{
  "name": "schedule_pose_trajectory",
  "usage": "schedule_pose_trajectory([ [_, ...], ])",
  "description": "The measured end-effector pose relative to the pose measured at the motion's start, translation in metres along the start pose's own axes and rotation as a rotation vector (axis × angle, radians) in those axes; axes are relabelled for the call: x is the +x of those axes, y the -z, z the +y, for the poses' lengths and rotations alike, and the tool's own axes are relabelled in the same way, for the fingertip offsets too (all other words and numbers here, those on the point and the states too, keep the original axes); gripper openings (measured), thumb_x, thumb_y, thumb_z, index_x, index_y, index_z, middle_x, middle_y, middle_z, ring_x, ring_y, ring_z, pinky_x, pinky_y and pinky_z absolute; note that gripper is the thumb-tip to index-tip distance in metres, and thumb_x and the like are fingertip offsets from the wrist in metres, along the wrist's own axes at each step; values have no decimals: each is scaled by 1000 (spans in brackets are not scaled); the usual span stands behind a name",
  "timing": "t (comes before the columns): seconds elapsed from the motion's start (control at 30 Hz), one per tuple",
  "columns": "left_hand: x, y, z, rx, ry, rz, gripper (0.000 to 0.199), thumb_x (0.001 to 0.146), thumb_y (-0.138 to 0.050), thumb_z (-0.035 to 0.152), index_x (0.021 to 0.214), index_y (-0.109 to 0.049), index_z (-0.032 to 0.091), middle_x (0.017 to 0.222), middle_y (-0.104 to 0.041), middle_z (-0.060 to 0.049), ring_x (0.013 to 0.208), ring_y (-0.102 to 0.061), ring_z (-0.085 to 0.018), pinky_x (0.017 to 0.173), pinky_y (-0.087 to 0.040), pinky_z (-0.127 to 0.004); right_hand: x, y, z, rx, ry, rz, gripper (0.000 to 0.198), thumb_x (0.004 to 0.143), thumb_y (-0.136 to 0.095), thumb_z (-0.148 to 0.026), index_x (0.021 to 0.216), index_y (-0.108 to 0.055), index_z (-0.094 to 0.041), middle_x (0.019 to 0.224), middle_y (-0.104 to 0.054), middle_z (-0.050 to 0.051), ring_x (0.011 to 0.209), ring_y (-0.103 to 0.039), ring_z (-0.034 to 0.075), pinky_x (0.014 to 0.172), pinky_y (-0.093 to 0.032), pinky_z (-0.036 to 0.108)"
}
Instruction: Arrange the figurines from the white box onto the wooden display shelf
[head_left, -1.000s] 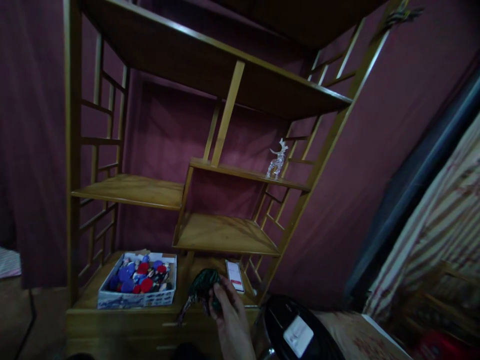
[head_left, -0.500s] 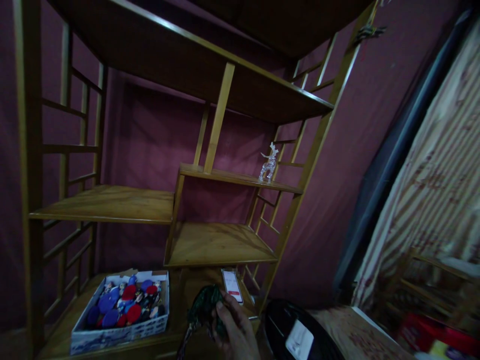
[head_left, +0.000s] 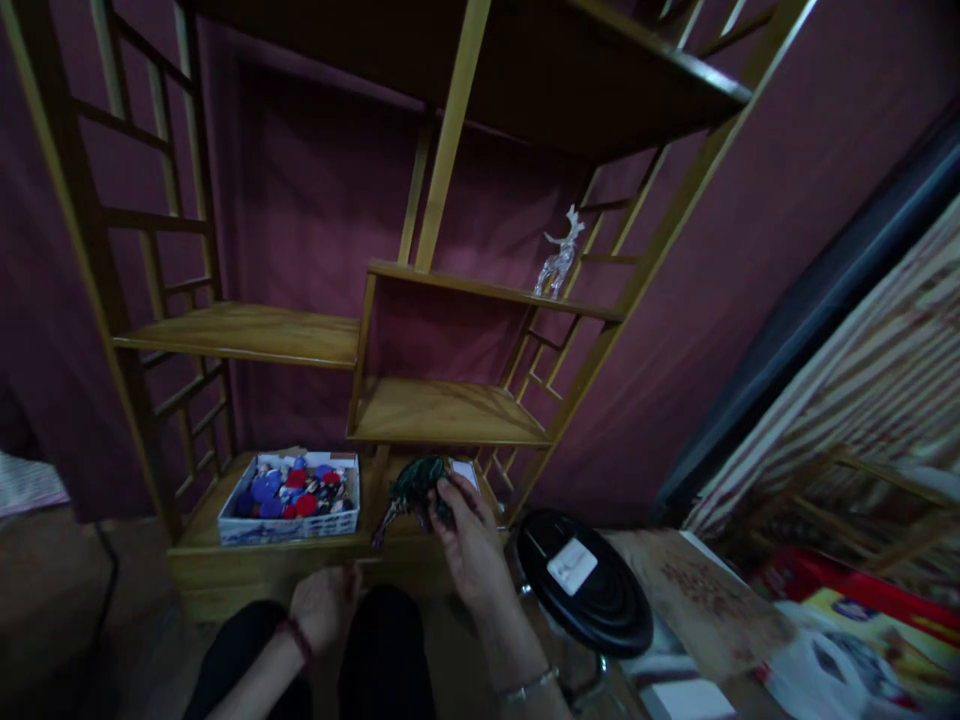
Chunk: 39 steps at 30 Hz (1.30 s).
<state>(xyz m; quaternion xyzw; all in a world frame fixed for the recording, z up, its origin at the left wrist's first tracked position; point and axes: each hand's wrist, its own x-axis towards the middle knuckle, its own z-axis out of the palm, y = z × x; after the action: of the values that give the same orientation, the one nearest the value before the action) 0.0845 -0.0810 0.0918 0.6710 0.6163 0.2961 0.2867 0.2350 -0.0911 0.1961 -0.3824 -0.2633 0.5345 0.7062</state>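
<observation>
The glossy dark-green object (head_left: 414, 485), slender-ended, is clamped in the right hand (head_left: 469, 540); left hand (head_left: 321, 606) grip cannot be determined. A gap separates object and box (head_left: 289, 531) edge.

1 grn item (head_left: 412, 485), 1 box (head_left: 289, 529), 1 clr deer (head_left: 556, 264), 1 stool (head_left: 611, 610), 1 ph. (head_left: 465, 470)

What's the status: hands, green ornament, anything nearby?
Right hand gripping dark green ornament. Left hand near knees, grip unclear. Phone close, partly hidden behind right hand.
</observation>
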Motion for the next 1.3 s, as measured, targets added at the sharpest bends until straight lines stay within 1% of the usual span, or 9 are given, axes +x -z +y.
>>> schedule_pose_trajectory([
  [0.1, -7, 23, 11, -117, -68, 78, 22, 82, -39, 31, 91, -57, 20, 79, -61, -4, 79, -58, -18, 72, -42, -29, 5, 1, -2, -35, 22, -14, 30, 53, -74, -28, 79, -61, -17, 72, -60, -1, 64, -55, 10, 51, -43, 20],
  [0.2, -12, 47, 44, -401, -194, 232, 33, 83, -36, 38, 104, -51, 19, 85, -60, -4, 77, -56, -15, 68, -43, -25, 5, 0, -4, -88, 46, -15, 32, 53, -73, -30, 79, -61, -17, 70, -60, 0, 63, -55, 11, 49, -42, 20],
  [0.27, -15, 56, 66, -462, -263, 215, 40, 81, -39, 40, 114, -46, 19, 95, -59, -5, 81, -56, -15, 66, -44, -24, 3, -1, -5, -119, 48, -21, 33, 53, -73, -32, 79, -61, -16, 68, -60, 0, 62, -55, 11, 48, -42, 20],
  [0.43, -14, 55, 90, -163, -382, 234, 39, 79, -44, 40, 110, -50, 19, 93, -57, -6, 82, -54, -16, 74, -43, -29, -2, -1, -11, -153, 3, -67, 36, 52, -73, -32, 81, -60, -16, 65, -58, -1, 58, -54, 9, 46, -40, 19],
  [0.8, -1, 60, 106, 131, -573, 386, 31, 84, -37, 31, 109, -50, 19, 99, -59, -7, 90, -56, -16, 80, -44, -27, 0, -8, -28, -248, -24, -169, 37, 57, -69, -37, 84, -59, -15, 60, -56, -3, 45, -49, 6, 41, -35, 17],
  [0.93, 6, 68, 112, 136, -605, 425, 29, 84, -37, 28, 106, -54, 18, 91, -62, -7, 82, -58, -15, 78, -44, -26, 4, -8, -34, -364, 48, -214, 40, 65, -60, -47, 90, -59, -15, 62, -57, -2, 44, -48, 7, 39, -34, 17],
  [1.07, 15, 79, 118, 9, -591, 413, 27, 83, -40, 30, 99, -58, 18, 92, -64, -6, 83, -59, -15, 77, -45, -26, 10, -4, -38, -475, 159, -206, 40, 72, -52, -50, 88, -63, -15, 62, -58, -1, 49, -47, 8, 41, -34, 17],
  [1.17, 20, 85, 124, -44, -550, 389, 27, 81, -42, 31, 95, -60, 18, 92, -65, -4, 83, -60, -15, 77, -45, -26, 11, -3, -39, -506, 253, -189, 34, 68, -59, -45, 87, -66, -18, 77, -63, 1, 66, -54, 12, 55, -41, 20],
  [1.3, 24, 93, 133, -75, -517, 379, 27, 80, -43, 33, 94, -61, 19, 91, -66, -3, 83, -60, -15, 76, -44, -25, 8, -5, -44, -511, 271, -282, 33, 68, -60, -39, 95, -64, -21, 89, -64, 2, 81, -55, 16, 70, -44, 25],
])
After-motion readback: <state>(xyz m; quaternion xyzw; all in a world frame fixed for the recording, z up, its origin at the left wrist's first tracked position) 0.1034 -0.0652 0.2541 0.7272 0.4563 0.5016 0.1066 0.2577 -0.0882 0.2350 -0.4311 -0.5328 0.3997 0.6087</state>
